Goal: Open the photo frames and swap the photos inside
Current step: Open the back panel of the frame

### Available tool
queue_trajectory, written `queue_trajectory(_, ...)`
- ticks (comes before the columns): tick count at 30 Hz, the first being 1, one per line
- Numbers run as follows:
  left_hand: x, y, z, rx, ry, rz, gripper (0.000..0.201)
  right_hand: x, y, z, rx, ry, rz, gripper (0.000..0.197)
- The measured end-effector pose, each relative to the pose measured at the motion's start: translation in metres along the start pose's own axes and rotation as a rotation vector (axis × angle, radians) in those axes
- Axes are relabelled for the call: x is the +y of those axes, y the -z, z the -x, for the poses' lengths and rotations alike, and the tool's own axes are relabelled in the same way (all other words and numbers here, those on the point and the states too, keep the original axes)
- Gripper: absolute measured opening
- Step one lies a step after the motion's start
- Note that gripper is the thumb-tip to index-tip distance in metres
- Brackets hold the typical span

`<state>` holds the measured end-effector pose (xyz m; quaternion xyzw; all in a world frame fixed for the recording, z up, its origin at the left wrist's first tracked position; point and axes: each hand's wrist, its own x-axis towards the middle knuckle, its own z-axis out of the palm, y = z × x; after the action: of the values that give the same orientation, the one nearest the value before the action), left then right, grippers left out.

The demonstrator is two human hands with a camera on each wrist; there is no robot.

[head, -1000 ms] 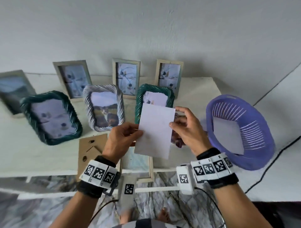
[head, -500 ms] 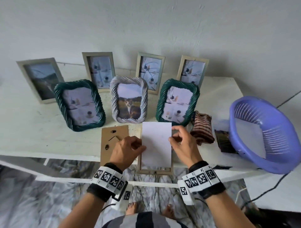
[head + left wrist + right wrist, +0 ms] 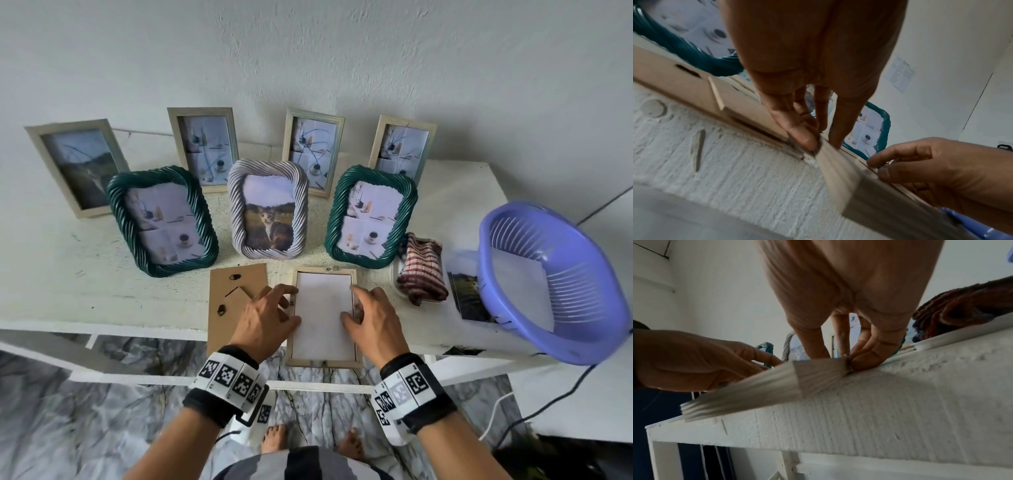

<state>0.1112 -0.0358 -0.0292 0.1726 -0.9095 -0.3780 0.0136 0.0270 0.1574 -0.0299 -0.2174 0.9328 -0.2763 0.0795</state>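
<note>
A light wooden frame (image 3: 323,362) lies face down at the table's front edge, its lower end overhanging. A photo (image 3: 322,318) sits inside it, white back up. My left hand (image 3: 274,308) is at the frame's left rail, with fairly straight fingers on the rail and the thumb on the photo. My right hand (image 3: 368,313) is at the right rail, its thumb on the photo and its fingers bent along the rail. The frame's rail (image 3: 840,175) and my left fingers (image 3: 803,138) show in the left wrist view. In the right wrist view my right fingers (image 3: 865,363) touch the frame (image 3: 777,381). The brown backing board (image 3: 233,298) lies to the left.
Three twisted-rim frames (image 3: 267,209) and several plain frames (image 3: 315,150) stand behind, along the wall. On the right are a folded checked cloth (image 3: 421,270), a loose landscape photo (image 3: 467,294) and a tilted purple basket (image 3: 548,281). The white table (image 3: 102,294) ends just under my wrists.
The photo came down from mid-air, where both hands held it, and now lies in the open frame. Both hands have let go of its edges and rest on photo and rails.
</note>
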Motion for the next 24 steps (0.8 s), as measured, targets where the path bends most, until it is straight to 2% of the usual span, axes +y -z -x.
queue_trajectory(3, 0.001, -0.001, 0.000, 0.002, -0.001, 0.009, 0.043, 0.002, -0.004, 0.002, 0.009, 0.019, 0.025, 0.032)
queue_trajectory(9, 0.001, 0.000, -0.001, 0.033, -0.015, 0.018, 0.034, 0.002, -0.004, 0.004, 0.005, 0.061, 0.044, 0.032)
queue_trajectory(13, -0.007, 0.010, 0.003, 0.168, -0.049, 0.040, 0.020, -0.005, -0.001, 0.003, 0.158, 0.090, 0.047, 0.027)
queue_trajectory(16, -0.026, 0.021, 0.011, 0.326, 0.020, 0.018, 0.014, -0.028, -0.007, -0.002, 0.212, 0.166, 0.024, 0.024)
queue_trajectory(18, -0.038, 0.029, 0.018, 0.416, 0.103, -0.005, 0.014, -0.051, -0.013, -0.007, 0.156, 0.272, -0.031, 0.024)
queue_trajectory(20, -0.048, 0.035, 0.023, 0.455, 0.177, -0.017, 0.015, -0.075, -0.019, -0.011, 0.022, 0.355, -0.105, 0.027)
queue_trajectory(22, -0.055, 0.039, 0.028, 0.440, 0.256, -0.003, 0.016, -0.095, -0.028, -0.016, -0.104, 0.371, -0.137, 0.030)
queue_trajectory(24, -0.058, 0.041, 0.033, 0.425, 0.270, 0.027, 0.015, -0.109, -0.036, -0.021, -0.220, 0.331, -0.095, 0.035)
